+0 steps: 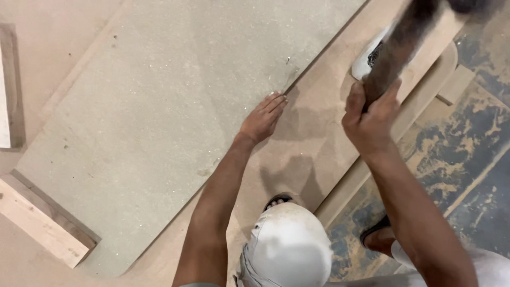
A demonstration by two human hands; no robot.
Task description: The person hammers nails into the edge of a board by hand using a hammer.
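My left hand [263, 118] rests flat, fingers together, on the edge of a large pale grey-green board [159, 117] that lies on brown fibreboard sheets [319, 138]. My right hand [367, 119] is raised and closed around the dark wooden handle of a hammer [401, 45]; the handle is blurred and its head runs out of the top of the frame. A small nail [288, 60] stands on the pale board near its right edge, beyond my left fingertips. My knee in white trousers [289, 244] is bent over the brown sheet.
A white object with a dark grille [367, 59] lies on the brown sheet behind the hammer handle. Timber offcuts [37, 226] sit at the lower left, another strip [9, 87] at the left edge. Dusty blue-grey floor [462, 159] lies to the right, with my sandalled feet [374, 231].
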